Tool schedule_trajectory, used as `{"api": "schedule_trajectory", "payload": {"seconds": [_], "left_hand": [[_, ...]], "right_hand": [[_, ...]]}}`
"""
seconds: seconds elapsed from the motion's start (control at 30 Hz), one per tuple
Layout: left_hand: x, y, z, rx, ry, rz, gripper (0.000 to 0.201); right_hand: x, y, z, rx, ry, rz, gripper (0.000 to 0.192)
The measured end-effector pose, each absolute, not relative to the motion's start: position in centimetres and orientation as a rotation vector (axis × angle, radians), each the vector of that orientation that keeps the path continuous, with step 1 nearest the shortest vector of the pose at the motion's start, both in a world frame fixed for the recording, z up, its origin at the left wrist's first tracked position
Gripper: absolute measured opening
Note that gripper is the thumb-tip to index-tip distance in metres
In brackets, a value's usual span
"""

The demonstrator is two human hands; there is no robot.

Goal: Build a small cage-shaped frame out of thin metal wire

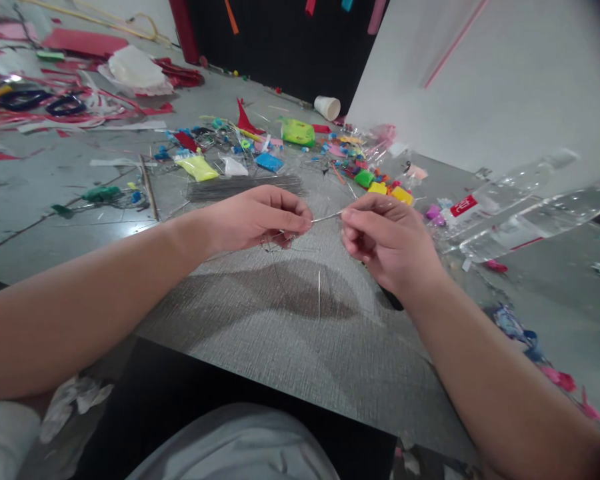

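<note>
A thin silvery wire (326, 217) stretches between my two hands, just above the grey table (280, 353). My left hand (260, 219) pinches one end between thumb and forefinger, and more fine wire (270, 245) loops below its curled fingers. On the other side my right hand (387, 237) grips the wire's other end in a pinch. Behind my left hand lies a bundle of straight thin wires (245, 187). One loose piece of wire (319, 293) rests on the table below the hands. A dark object shows partly beneath my right wrist.
Two clear plastic bottles (510, 233) lie at the right. Small colourful packets, such as a yellow one (197, 167), and scraps spread across the back. Scissors (25, 100) lie among red strips at far left. A white paper cup (327, 107) lies tipped by the black panel (275, 47).
</note>
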State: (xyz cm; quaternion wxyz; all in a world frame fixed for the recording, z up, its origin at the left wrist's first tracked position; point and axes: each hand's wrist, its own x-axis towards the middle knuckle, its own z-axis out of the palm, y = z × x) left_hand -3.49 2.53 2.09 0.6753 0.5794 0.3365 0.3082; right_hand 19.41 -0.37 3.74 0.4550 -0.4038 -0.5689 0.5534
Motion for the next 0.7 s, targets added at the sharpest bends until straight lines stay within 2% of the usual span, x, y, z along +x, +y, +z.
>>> {"api": "schedule_trajectory", "payload": {"seconds": [0.23,0.43,0.7], "left_hand": [[-2.9,2.3,1.9,1.360,0.797,0.708,0.004],[-2.9,2.2,1.8,1.424,0.847,0.787,0.003],[-2.9,2.5,1.4,1.382,0.902,0.982,0.013]], "right_hand": [[18.6,-0.8,2.6,-1.028,-1.552,0.998,0.014],[18.8,-1.6,3.0,-1.050,-1.692,0.824,0.015],[18.8,-2.5,2.9,-1.026,-1.861,0.534,0.014]]}}
